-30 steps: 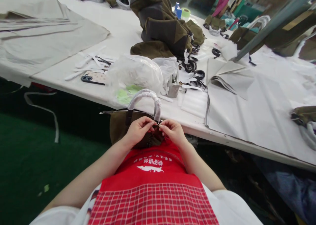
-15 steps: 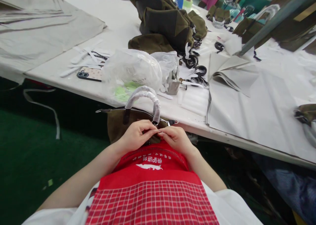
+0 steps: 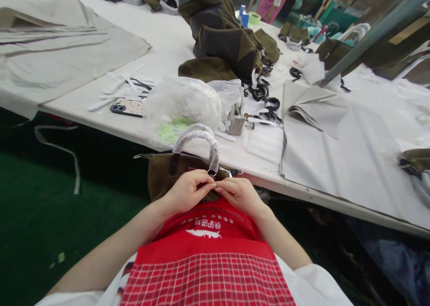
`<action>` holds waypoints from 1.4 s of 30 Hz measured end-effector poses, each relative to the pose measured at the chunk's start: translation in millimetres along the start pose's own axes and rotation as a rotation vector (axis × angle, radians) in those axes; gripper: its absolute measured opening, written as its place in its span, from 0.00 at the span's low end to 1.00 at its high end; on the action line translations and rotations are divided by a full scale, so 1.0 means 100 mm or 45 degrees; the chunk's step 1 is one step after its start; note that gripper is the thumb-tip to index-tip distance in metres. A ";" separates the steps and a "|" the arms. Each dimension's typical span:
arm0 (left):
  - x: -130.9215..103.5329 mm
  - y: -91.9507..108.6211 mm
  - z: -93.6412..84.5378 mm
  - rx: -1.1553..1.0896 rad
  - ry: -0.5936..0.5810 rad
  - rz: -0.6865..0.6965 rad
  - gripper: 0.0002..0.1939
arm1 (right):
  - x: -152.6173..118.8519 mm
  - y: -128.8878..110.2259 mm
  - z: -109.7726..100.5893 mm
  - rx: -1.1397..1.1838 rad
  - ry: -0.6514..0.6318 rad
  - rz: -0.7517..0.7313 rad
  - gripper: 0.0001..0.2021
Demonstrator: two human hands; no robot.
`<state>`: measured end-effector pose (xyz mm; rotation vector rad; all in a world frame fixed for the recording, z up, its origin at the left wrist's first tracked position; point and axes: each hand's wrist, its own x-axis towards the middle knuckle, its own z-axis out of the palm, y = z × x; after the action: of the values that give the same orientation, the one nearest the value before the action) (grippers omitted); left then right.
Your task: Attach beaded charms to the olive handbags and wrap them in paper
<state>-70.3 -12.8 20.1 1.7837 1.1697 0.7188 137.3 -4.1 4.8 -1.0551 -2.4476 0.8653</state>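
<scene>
Red apron: white unreadable print | hands: pinching olive handbag

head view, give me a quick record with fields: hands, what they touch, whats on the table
left hand: fingers pinched at the top of the olive bag, near the metal ring under its wrapped handle
right hand: fingertips meet the left hand's at the same spot
bag: in the lap, against the table edge, zip along the top
on table: phone, clear plastic bag, grey paper sheets, pile of olive bags
apron: red, checked
</scene>
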 end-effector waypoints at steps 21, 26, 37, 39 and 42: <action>-0.02 0.00 -0.02 0.006 0.034 -0.031 0.12 | 0.08 -0.07 -0.08 -0.137 -0.032 -0.081 0.13; -0.05 -0.01 -0.02 0.038 0.036 -0.005 0.11 | 0.09 -0.10 -0.10 -0.121 -0.054 -0.078 0.12; -0.05 0.00 -0.03 0.048 0.008 -0.016 0.12 | 0.12 -0.15 -0.14 -0.195 -0.129 -0.099 0.13; -0.07 0.02 -0.01 0.071 -0.011 -0.021 0.12 | 0.12 -0.17 -0.14 -0.250 -0.148 -0.110 0.14; -0.08 0.00 0.03 0.102 -0.023 -0.035 0.13 | 0.13 -0.17 -0.10 -0.334 -0.164 -0.147 0.15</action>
<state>-71.2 -21.0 19.1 1.8329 1.2240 0.6468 125.2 0.6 24.3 -0.9553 -2.7574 0.6045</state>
